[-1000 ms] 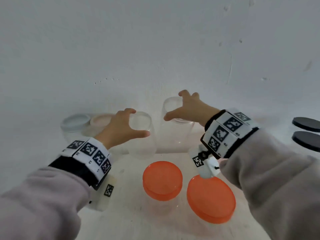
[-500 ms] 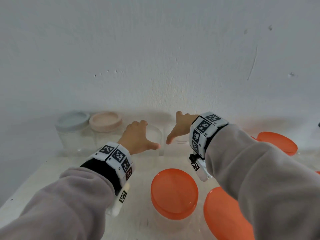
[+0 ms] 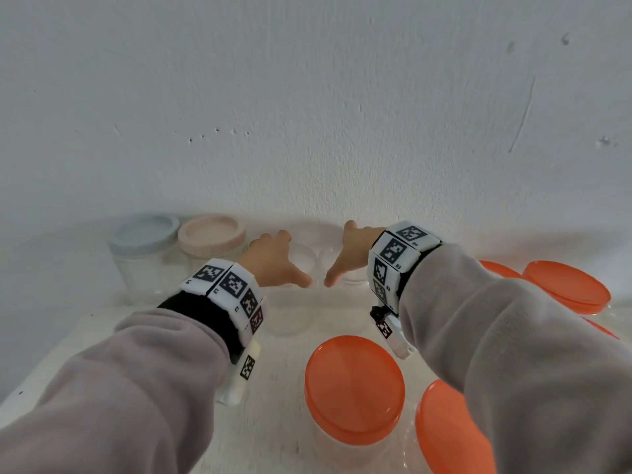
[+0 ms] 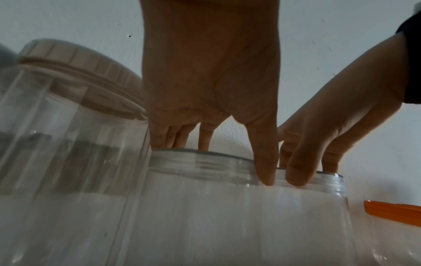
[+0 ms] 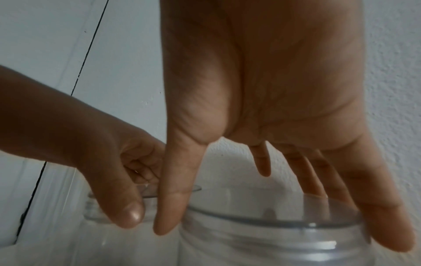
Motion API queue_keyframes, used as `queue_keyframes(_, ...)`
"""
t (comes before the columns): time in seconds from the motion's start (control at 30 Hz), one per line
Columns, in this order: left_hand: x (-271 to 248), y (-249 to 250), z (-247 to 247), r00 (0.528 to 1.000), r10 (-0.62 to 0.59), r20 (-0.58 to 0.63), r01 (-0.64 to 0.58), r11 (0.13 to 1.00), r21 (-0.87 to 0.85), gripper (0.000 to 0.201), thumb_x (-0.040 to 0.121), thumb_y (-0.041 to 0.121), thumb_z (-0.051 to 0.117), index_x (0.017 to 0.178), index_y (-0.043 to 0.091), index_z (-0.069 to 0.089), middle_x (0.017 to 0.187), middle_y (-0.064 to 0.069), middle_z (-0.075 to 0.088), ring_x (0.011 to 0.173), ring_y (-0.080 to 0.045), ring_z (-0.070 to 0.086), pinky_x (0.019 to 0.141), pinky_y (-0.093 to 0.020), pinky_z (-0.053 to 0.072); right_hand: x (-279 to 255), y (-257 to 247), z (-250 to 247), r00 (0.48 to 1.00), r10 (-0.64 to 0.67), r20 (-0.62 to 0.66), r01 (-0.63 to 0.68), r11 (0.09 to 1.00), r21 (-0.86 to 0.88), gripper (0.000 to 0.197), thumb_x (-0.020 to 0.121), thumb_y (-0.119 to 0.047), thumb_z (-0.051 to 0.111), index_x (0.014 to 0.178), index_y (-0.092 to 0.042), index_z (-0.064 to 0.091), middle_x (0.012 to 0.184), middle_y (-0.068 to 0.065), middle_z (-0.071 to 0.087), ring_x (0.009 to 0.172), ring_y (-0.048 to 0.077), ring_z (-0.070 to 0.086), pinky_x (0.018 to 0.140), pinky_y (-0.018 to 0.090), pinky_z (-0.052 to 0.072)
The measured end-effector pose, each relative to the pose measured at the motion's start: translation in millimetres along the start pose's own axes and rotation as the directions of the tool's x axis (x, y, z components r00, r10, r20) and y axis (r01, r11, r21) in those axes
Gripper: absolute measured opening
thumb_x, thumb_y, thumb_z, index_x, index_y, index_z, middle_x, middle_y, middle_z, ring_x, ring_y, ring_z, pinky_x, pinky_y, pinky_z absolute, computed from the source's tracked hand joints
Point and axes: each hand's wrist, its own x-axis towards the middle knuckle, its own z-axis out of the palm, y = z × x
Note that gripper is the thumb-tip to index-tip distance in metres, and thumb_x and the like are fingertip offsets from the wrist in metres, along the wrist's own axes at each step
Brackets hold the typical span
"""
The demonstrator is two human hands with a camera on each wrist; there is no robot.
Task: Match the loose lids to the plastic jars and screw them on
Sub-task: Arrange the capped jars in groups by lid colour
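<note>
Clear glossy plastic jars [image 3: 294,268], smooth shiny orange plastic lids [image 3: 354,388], matt ridged pink lid [image 3: 212,234] and grey-blue lid [image 3: 145,232] far left, rough painted wall [image 3: 307,97], soft fleecy sleeves [image 3: 119,388]

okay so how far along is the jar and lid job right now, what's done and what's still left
Done, by the look of it: the blue-lidded jar, the pink-lidded jar and at least one orange-lidded jar carry lids; how tight cannot be told. In hand: the left hand grips the rim of one open clear jar, the right hand the other open jar. Left: both need matching lids screwed on.
</note>
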Motion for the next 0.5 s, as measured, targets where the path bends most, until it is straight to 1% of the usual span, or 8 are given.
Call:
queue_keyframes(0.1, 3.1, 2.3, -6.1, 0.999, -0.015, 0.033, 0.014, 1.000, 0.017, 0.095, 0.069, 0.046, 0.081, 0.144, 0.017, 0.031, 0.140, -0.006, 0.041, 0.125, -0.024, 0.045, 0.101, -0.039, 0.043, 2.7, 1.2, -0.6, 1.000, 0.006, -0.006, -0.006, 1.000, -0.006, 0.104, 0.066, -0.059, 0.080, 0.142, -0.012, 0.026, 0.132, 0.009, 0.053, 0.118, 0.033, 0.054, 0.097, 0.047, 0.046)
queue_keyframes(0.17, 4.5, 3.9, -8.8, 0.998, -0.031, 0.053, 0.029, 0.999, 0.037, 0.092, 0.068, 0.046, 0.082, 0.141, 0.014, 0.035, 0.138, -0.006, 0.044, 0.122, -0.024, 0.047, 0.098, -0.037, 0.044, 3.1, 2.3, -1.4, 1.000, -0.014, 0.004, 0.014, 1.000, -0.011, 0.101, 0.067, -0.061, 0.078, 0.141, -0.011, 0.032, 0.130, 0.008, 0.055, 0.115, 0.030, 0.055, 0.095, 0.042, 0.047)
queue_keyframes(0.2, 5.0, 4.4, -9.6, 0.998, -0.037, 0.059, 0.034, 0.998, 0.047, 0.090, 0.068, 0.046, 0.082, 0.140, 0.013, 0.038, 0.136, -0.005, 0.047, 0.119, -0.022, 0.048, 0.093, -0.033, 0.044, 3.2, 2.8, -1.9, 0.999, -0.038, 0.016, 0.038, 0.999, -0.014, 0.095, 0.069, -0.061, 0.077, 0.139, -0.010, 0.037, 0.125, 0.007, 0.057, 0.112, 0.027, 0.056, 0.090, 0.038, 0.046)
queue_keyframes(0.27, 5.6, 4.7, -10.3, 0.998, -0.039, 0.045, 0.036, 0.997, 0.066, 0.084, 0.068, 0.047, 0.082, 0.134, 0.011, 0.045, 0.131, -0.003, 0.052, 0.112, -0.018, 0.050, 0.083, -0.028, 0.039, 3.1, 3.5, -1.9, 0.995, -0.087, 0.043, 0.087, 0.996, -0.012, 0.082, 0.074, -0.061, 0.073, 0.133, -0.010, 0.048, 0.109, 0.003, 0.057, 0.099, 0.022, 0.056, 0.080, 0.034, 0.042)
queue_keyframes(0.33, 5.9, 3.7, -9.8, 0.999, -0.039, 0.016, 0.037, 0.996, 0.075, 0.083, 0.068, 0.049, 0.082, 0.133, 0.011, 0.048, 0.130, -0.003, 0.054, 0.114, -0.019, 0.051, 0.081, -0.026, 0.036, 3.0, 4.1, -0.7, 0.993, -0.111, 0.049, 0.112, 0.994, -0.006, 0.076, 0.076, -0.062, 0.070, 0.130, -0.011, 0.053, 0.103, 0.000, 0.055, 0.093, 0.019, 0.052, 0.078, 0.032, 0.038)
queue_keyframes(0.4, 5.2, 2.6, -8.7, 0.999, -0.033, 0.002, 0.033, 0.996, 0.085, 0.084, 0.068, 0.051, 0.081, 0.134, 0.011, 0.047, 0.132, -0.004, 0.053, 0.120, -0.020, 0.050, 0.083, -0.025, 0.035, 4.0, 4.4, 1.3, 0.992, -0.121, 0.038, 0.121, 0.993, -0.006, 0.075, 0.077, -0.062, 0.068, 0.131, -0.012, 0.053, 0.110, 0.002, 0.058, 0.096, 0.020, 0.053, 0.078, 0.032, 0.037)
queue_keyframes(0.47, 4.1, 1.7, -7.3, 1.000, -0.017, 0.000, 0.017, 0.995, 0.097, 0.082, 0.070, 0.051, 0.079, 0.134, 0.010, 0.047, 0.134, -0.005, 0.052, 0.123, -0.021, 0.049, 0.087, -0.026, 0.035, 4.8, 4.5, 3.5, 0.991, -0.128, 0.027, 0.128, 0.992, -0.008, 0.075, 0.079, -0.062, 0.066, 0.134, -0.012, 0.051, 0.124, 0.005, 0.059, 0.107, 0.022, 0.055, 0.079, 0.031, 0.036)
queue_keyframes(0.5, 3.4, 0.9, -6.6, 1.000, -0.003, -0.001, 0.003, 0.995, 0.098, 0.081, 0.071, 0.051, 0.078, 0.134, 0.009, 0.048, 0.135, -0.006, 0.052, 0.123, -0.022, 0.049, 0.088, -0.027, 0.036, 4.6, 4.3, 4.2, 0.991, -0.132, 0.022, 0.132, 0.991, -0.016, 0.075, 0.080, -0.062, 0.065, 0.135, -0.013, 0.050, 0.129, 0.005, 0.058, 0.112, 0.023, 0.055, 0.080, 0.031, 0.036)
